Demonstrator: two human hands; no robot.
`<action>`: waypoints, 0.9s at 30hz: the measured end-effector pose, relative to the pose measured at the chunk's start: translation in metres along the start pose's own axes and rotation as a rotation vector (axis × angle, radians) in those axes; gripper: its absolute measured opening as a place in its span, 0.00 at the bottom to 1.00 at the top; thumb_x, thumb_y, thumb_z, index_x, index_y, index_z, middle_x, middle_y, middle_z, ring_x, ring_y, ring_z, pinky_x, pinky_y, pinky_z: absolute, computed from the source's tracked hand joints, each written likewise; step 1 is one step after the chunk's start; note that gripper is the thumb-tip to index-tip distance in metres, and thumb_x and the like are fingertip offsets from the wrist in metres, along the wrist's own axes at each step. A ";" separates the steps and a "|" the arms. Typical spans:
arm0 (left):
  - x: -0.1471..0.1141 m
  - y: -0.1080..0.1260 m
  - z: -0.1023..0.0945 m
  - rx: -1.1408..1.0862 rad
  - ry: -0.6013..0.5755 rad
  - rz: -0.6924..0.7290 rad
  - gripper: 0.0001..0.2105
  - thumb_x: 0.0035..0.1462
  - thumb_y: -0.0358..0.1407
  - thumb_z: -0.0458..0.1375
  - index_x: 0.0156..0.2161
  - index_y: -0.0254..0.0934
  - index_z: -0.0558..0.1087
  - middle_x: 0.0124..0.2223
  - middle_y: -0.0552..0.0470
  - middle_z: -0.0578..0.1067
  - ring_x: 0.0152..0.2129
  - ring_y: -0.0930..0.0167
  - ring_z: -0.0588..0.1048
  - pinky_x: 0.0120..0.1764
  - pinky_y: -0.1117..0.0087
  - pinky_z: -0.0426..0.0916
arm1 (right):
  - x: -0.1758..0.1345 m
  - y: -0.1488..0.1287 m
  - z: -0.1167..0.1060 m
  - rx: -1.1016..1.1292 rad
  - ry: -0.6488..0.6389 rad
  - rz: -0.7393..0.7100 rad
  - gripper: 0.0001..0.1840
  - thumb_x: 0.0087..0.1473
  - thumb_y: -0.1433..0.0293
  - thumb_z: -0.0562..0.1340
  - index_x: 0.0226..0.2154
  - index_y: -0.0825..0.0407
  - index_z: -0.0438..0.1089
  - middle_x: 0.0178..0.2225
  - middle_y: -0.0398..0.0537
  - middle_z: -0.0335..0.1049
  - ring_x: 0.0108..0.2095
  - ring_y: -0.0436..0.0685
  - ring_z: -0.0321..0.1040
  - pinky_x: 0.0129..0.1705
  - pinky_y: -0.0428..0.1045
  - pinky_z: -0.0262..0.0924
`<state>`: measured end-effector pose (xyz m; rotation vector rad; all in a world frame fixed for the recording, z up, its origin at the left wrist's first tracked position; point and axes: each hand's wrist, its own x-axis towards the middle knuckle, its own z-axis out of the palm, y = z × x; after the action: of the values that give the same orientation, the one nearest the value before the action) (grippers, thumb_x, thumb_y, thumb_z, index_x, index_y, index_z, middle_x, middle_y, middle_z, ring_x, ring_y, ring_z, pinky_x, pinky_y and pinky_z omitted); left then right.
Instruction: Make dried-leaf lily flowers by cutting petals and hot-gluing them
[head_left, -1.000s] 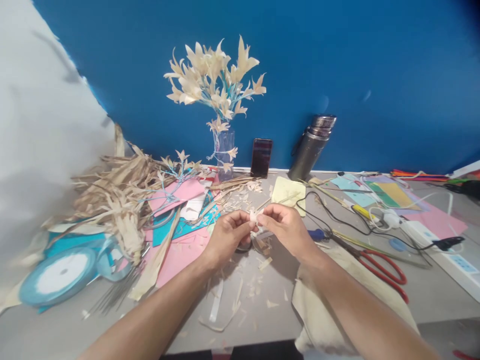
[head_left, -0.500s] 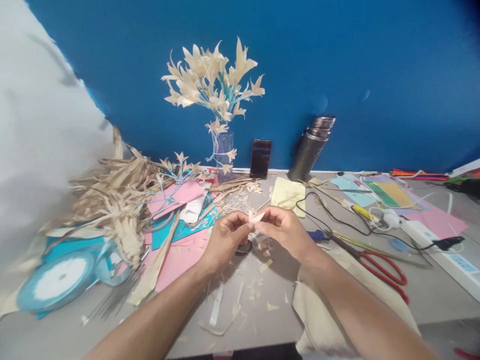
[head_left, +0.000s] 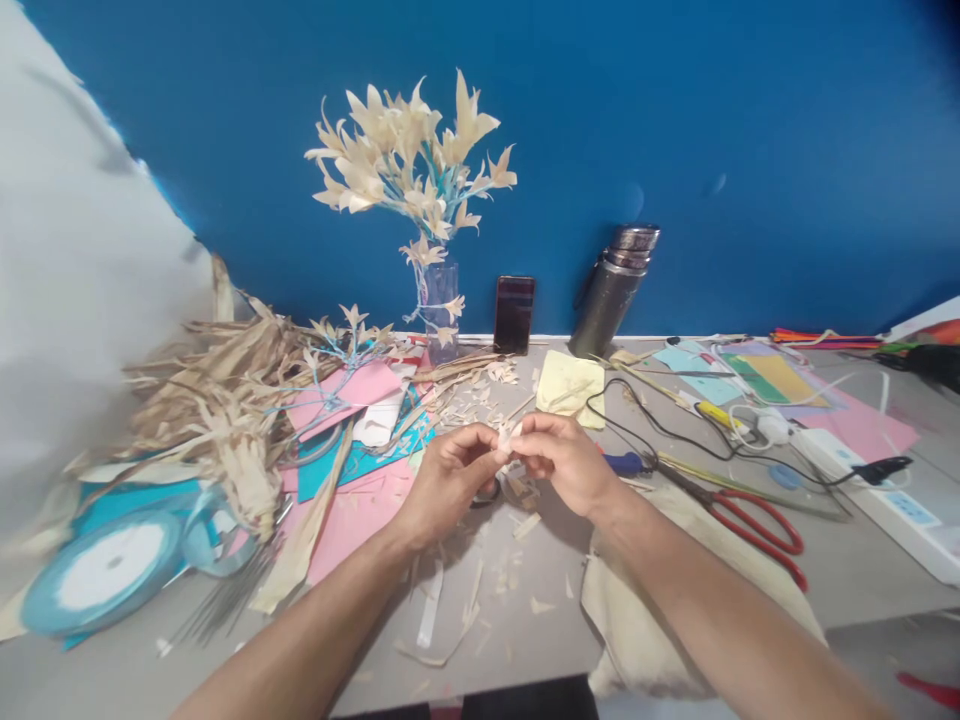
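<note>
Over the middle of the table, my left hand (head_left: 457, 468) and my right hand (head_left: 562, 455) meet fingertip to fingertip. Both pinch a small cream corn husk flower (head_left: 505, 436), mostly covered by the fingers. Below and around the hands lie scattered husk scraps (head_left: 527, 526). Behind them a clear vase (head_left: 441, 300) holds a bunch of husk flowers (head_left: 409, 150) on light blue stems. Partly hidden beneath my left hand is a small dark round object I cannot make out.
Dried husks (head_left: 225, 390), pink paper and a blue ribbon spool (head_left: 112, 566) lie left. A phone (head_left: 514, 314) and a flask (head_left: 613, 290) lean on the wall. At right are red-handled scissors (head_left: 761, 525), a cloth (head_left: 637, 620), a cable and a power strip (head_left: 862, 480).
My right fingers have closed further over the flower, so less of its petals shows. The whole view has shifted slightly; the things on the table keep their places.
</note>
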<state>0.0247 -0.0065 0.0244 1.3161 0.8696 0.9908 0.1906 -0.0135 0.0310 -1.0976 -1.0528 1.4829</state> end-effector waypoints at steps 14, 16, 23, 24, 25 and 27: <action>0.003 -0.005 -0.006 -0.095 -0.048 -0.073 0.11 0.51 0.39 0.66 0.28 0.35 0.71 0.19 0.58 0.68 0.18 0.78 0.63 0.24 0.75 0.57 | 0.000 -0.004 -0.007 -0.022 -0.088 -0.093 0.24 0.49 0.49 0.67 0.31 0.55 0.75 0.22 0.42 0.66 0.19 0.46 0.52 0.20 0.44 0.43; 0.004 -0.006 -0.006 -0.082 -0.033 -0.084 0.10 0.51 0.38 0.66 0.29 0.35 0.72 0.20 0.57 0.68 0.18 0.78 0.63 0.25 0.75 0.57 | -0.002 -0.009 -0.010 -0.129 -0.070 -0.169 0.22 0.50 0.50 0.67 0.31 0.54 0.75 0.20 0.40 0.63 0.19 0.47 0.52 0.22 0.45 0.44; 0.003 -0.002 -0.002 -0.025 0.041 -0.069 0.10 0.44 0.37 0.69 0.27 0.35 0.73 0.21 0.58 0.68 0.17 0.78 0.63 0.23 0.75 0.57 | 0.004 -0.034 -0.030 -0.402 0.142 -0.302 0.20 0.49 0.52 0.67 0.26 0.52 0.72 0.24 0.44 0.70 0.20 0.48 0.55 0.23 0.46 0.49; 0.003 -0.001 -0.001 -0.025 0.044 -0.068 0.10 0.43 0.37 0.69 0.27 0.34 0.74 0.21 0.58 0.69 0.17 0.78 0.63 0.23 0.75 0.57 | 0.004 -0.039 -0.031 -0.454 0.122 -0.301 0.20 0.50 0.52 0.66 0.27 0.52 0.72 0.25 0.44 0.72 0.21 0.49 0.57 0.23 0.46 0.50; 0.002 0.000 0.000 -0.028 0.041 -0.070 0.10 0.43 0.37 0.69 0.27 0.34 0.74 0.22 0.58 0.69 0.18 0.78 0.63 0.23 0.75 0.57 | 0.004 -0.045 -0.032 -0.532 0.084 -0.293 0.19 0.52 0.52 0.64 0.27 0.52 0.73 0.25 0.44 0.72 0.21 0.49 0.58 0.24 0.46 0.51; 0.002 0.000 0.001 -0.033 0.023 -0.077 0.10 0.43 0.37 0.69 0.27 0.34 0.74 0.21 0.58 0.68 0.17 0.79 0.62 0.23 0.75 0.56 | 0.001 -0.057 -0.033 -0.763 -0.010 -0.264 0.18 0.55 0.54 0.62 0.27 0.51 0.73 0.23 0.44 0.71 0.22 0.51 0.61 0.25 0.47 0.51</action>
<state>0.0261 -0.0049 0.0247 1.2365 0.9109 0.9574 0.2343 -0.0007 0.0785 -1.3874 -1.7686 0.8775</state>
